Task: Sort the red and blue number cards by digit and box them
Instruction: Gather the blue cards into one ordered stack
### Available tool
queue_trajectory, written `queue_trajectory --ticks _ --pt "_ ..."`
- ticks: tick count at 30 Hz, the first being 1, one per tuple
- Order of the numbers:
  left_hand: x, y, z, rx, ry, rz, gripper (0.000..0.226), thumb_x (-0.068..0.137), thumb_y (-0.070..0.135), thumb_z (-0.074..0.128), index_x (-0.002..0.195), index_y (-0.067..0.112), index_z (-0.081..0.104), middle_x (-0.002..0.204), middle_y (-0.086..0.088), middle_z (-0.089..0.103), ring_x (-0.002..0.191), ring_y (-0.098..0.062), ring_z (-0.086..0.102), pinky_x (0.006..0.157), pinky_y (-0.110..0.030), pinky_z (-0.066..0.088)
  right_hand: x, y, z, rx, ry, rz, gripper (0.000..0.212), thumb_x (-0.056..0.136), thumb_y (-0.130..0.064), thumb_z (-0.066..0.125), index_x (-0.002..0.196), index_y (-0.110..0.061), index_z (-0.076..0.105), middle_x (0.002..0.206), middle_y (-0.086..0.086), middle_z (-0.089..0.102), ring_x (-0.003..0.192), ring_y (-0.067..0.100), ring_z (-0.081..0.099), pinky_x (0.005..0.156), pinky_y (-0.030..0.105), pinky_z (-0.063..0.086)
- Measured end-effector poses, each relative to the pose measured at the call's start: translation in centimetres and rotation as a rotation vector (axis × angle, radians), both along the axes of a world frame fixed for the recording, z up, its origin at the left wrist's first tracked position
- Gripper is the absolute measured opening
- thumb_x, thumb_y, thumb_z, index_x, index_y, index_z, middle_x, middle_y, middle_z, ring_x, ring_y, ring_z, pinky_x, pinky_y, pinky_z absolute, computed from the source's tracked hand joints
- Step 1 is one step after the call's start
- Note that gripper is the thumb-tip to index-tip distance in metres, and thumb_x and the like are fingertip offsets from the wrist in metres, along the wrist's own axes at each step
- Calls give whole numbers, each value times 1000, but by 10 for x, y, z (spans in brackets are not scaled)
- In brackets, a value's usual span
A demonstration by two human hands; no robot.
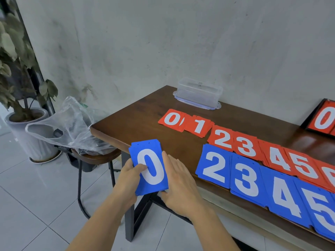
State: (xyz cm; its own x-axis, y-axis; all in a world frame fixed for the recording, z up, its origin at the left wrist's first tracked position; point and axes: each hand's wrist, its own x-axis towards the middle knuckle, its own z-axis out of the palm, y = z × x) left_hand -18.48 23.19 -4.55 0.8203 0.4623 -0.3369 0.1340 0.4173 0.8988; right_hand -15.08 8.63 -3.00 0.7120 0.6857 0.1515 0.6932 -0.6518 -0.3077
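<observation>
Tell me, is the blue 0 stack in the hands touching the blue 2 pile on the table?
Apart. The head view shows bare tabletop and the right hand between the blue 0 stack and the blue 2 pile.

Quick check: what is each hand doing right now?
Left hand: closed on the blue 0 cards, thumb on the face.
Right hand: fingers flat along the stack's right edge, steadying it.

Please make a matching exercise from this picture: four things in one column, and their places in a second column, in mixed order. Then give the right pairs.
Things:
1. blue 0 cards
2. clear plastic box
3. plastic bag
4. red 1 cards

Places:
A. on the stool beside the table
B. upside down at the back of the table, by the wall
C. held in both hands, off the table's edge
D. on the table, between the red 0 and red 2 cards

Pairs: 1-C, 2-B, 3-A, 4-D
</observation>
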Motion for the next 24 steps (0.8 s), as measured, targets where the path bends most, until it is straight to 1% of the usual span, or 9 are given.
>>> queue_trajectory --ticks 2,4,6,9,11,13,17,21,24 --pt "-2 0 0 0 -19 -6 26 94 6 53 115 18 59 108 -8 70 99 -32 66 74 -45 56 -5 -15 8 19 53 -45 96 89 -26 63 152 -29 -10 160 -11 2 146 7 -1 112 19 -6" --pt "-4 2 2 -16 -39 -17 27 95 6 51 116 20 60 107 -7 70 99 -33 66 71 -42 55 -4 -38 16 24 32 -166 95 91 -32 62 151 -30 -11 160 -13 -6 147 8 -7 113 22 -4" --pt "-3 2 2 -30 -50 -19 29 94 6 52 117 20 61 110 -7 70 101 -33 66 74 -43 55 4 -63 20 -7 -43 -304 96 90 -37 61 151 -27 -13 160 -8 -10 147 13 -10 117 26 -2" --pt "-3 -3 2 -44 -59 -28 27 95 6 50 115 20 63 110 -7 71 99 -32 66 75 -42 55 14 -82 19 -76 30 -413 99 88 -43 62 153 -20 -8 161 -2 -10 148 17 -10 119 30 0" --pt "-5 -7 3 -40 -58 -42 26 95 5 49 114 19 62 108 -7 71 95 -32 67 71 -39 54 13 -80 14 -135 44 -403 99 86 -44 62 153 -16 -6 161 1 -12 148 18 -11 120 31 0" --pt "-7 -9 4 -40 -46 -38 26 95 5 49 114 18 62 108 -8 70 93 -31 66 68 -38 54 8 -76 8 -154 6 -376 96 88 -39 61 154 -15 -5 161 3 -14 148 19 -13 120 31 -3" --pt "-10 -5 4 -43 -36 -17 23 95 5 51 110 18 62 108 -9 70 91 -30 66 69 -38 53 -3 -70 7 -165 -30 -326 89 91 -29 57 153 -15 -6 160 4 -15 147 19 -15 116 30 -9" --pt "-12 -5 6 -41 -48 -10 22 95 5 51 107 20 63 106 -6 71 92 -29 67 70 -38 54 1 -60 7 -169 -58 -256 86 92 -23 57 154 -16 -2 161 2 -12 148 18 -12 115 27 -9" --pt "-15 -3 8 -44 -64 -2 23 95 5 50 108 19 63 104 -6 72 90 -28 68 66 -36 55 9 -45 9 -170 -98 -145 83 91 -17 56 154 -16 3 161 1 -7 148 16 -8 111 23 -12"
